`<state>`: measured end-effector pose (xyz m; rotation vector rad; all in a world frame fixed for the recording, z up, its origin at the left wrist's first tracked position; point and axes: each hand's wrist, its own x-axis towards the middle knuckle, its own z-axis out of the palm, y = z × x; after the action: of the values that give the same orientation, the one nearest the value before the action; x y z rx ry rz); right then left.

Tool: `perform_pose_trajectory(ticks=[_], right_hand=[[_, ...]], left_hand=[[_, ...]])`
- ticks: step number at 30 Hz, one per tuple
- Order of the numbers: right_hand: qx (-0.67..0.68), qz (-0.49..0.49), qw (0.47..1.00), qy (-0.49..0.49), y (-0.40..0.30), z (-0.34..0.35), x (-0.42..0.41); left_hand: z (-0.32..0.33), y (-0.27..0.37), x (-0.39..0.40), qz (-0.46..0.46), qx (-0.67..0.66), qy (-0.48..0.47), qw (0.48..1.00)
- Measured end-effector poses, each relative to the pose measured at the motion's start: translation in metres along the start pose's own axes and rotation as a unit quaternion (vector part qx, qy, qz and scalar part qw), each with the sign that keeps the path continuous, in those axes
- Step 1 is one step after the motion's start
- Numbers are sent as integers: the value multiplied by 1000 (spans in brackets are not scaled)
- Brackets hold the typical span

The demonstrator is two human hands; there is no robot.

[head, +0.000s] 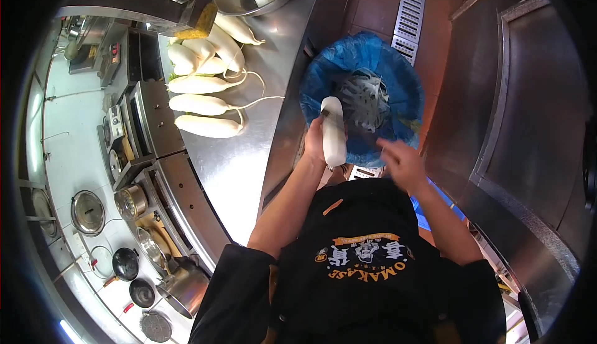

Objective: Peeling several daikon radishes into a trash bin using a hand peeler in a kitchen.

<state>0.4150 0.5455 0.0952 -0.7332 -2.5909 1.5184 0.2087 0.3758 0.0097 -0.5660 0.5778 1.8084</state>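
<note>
My left hand (314, 139) grips a peeled white daikon radish (334, 141), held lengthwise over the near left side of a bin lined with a blue plastic bag (322, 71). A small dark mark or object shows near the radish's far end, too unclear to name. To the right of the radish is my right hand (405, 166), apart from it and blurred, with fingers pointing towards the bin. Whether it holds a tool cannot be made out. Pale strips of peel (366, 99) lie in a heap inside the bag.
Several whole daikon radishes (205, 126) rest on the steel counter (224, 171) at left. Behind them stands a steel bowl (228, 10) with a white radish inside. A floor drain grate (409, 15) runs beyond the bin; a steel cabinet (536, 96) borders the right side.
</note>
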Motion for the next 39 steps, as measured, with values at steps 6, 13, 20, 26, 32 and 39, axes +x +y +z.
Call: perform_pose_trajectory(ticks=[6, 13, 20, 26, 32, 39], right_hand=[[27, -31, 997, 65, 15, 27, 56], [-74, 146, 985, 43, 76, 7, 123], [-13, -44, 999, 13, -36, -7, -18], [-13, -55, 996, 65, 46, 9, 74], [-48, 94, 990, 93, 89, 5, 113], [-10, -109, 994, -21, -22, 8, 2]], left_hand=[[23, -9, -31, -2, 137, -15, 990], [52, 0, -72, -11, 142, -72, 987], [25, 3, -1, -74, -55, -70, 993], [60, -2, -20, -46, 111, 19, 993], [49, -2, -31, -27, 170, -19, 985], [34, 9, -9, -103, -14, -8, 995]])
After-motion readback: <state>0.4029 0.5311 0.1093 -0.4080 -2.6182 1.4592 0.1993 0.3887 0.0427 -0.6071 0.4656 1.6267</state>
